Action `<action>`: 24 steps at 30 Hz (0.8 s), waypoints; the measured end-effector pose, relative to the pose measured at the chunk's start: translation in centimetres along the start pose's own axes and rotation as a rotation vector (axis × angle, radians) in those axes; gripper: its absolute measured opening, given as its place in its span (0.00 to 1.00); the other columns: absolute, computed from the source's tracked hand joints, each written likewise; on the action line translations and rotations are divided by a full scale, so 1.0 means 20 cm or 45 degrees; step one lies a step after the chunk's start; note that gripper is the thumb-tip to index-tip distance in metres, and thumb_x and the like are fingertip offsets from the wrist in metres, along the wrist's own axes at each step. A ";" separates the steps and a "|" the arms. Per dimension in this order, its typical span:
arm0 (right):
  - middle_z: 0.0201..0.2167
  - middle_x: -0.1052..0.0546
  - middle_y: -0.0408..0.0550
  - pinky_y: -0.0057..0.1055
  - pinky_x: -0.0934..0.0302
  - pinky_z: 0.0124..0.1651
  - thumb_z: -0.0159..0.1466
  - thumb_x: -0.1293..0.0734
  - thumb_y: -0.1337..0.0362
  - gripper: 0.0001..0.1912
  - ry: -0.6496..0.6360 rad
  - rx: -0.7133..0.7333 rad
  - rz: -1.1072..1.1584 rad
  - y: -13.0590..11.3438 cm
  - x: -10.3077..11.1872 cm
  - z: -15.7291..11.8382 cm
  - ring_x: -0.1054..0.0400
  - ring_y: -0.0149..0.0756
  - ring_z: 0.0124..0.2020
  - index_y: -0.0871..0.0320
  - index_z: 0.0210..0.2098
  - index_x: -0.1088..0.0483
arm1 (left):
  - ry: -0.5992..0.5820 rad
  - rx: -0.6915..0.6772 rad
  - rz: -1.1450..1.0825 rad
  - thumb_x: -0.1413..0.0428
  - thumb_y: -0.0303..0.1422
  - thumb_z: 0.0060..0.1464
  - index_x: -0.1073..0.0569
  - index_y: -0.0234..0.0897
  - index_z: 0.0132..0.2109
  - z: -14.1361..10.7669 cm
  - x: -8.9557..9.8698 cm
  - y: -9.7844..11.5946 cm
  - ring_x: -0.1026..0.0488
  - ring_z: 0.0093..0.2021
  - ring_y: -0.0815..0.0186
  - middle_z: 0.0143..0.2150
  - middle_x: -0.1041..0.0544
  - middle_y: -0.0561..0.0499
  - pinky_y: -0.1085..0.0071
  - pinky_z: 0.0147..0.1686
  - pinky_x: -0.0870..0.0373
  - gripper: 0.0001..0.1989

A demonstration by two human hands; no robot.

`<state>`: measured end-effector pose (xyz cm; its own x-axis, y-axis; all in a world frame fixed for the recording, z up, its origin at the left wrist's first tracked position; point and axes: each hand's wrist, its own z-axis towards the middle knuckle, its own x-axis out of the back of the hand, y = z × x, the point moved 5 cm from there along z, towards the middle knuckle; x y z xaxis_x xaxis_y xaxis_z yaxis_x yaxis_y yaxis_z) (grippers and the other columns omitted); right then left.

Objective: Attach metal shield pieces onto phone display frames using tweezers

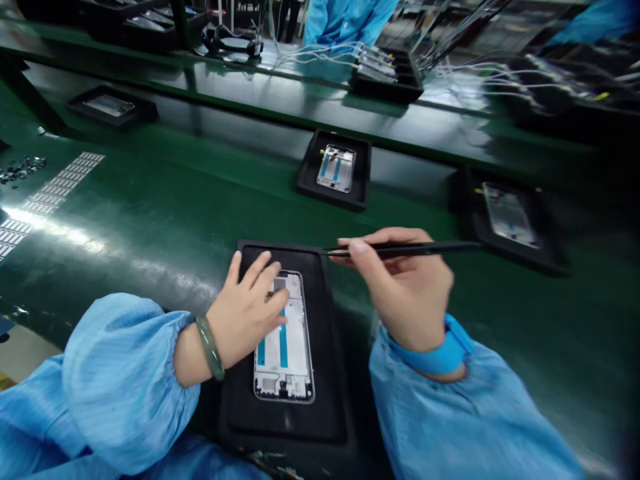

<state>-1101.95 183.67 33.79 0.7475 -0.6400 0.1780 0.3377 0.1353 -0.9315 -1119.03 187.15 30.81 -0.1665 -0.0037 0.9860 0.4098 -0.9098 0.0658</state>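
Pinching black tweezers (pixel 435 249) in the right hand (pixel 407 290), with fingers (pixel 393 235) clamped on the shaft and tips pointing left near the upper right corner of a black tray (pixel 327 360). Spreading the left hand (pixel 245 317), with fingers apart, over the upper left part of a phone frame (pixel 299 340) inside that tray, on the green surface (pixel 150 200), in front of another tray (pixel 363 173) with a similar frame (pixel 345 170).

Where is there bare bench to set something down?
Green bench shows bare between the pale strip and the black tray under the left hand. Crowded: the far shelf, with cables and a black box.
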 end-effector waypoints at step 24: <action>0.28 0.24 0.47 0.40 0.29 0.38 0.52 0.28 0.55 0.14 0.324 -0.374 -0.312 0.23 0.67 -0.29 0.25 0.43 0.31 0.54 0.32 0.33 | -0.292 0.667 0.333 0.63 0.26 0.61 0.29 0.24 0.44 0.45 0.07 -0.72 0.26 0.39 0.54 0.37 0.24 0.34 0.56 0.35 0.31 0.18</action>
<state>-1093.60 171.32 29.99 0.4890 -0.7969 0.3548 0.2832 -0.2397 -0.9286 -1117.15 204.05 32.58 0.1714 -0.0564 0.9836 0.8059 -0.5663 -0.1729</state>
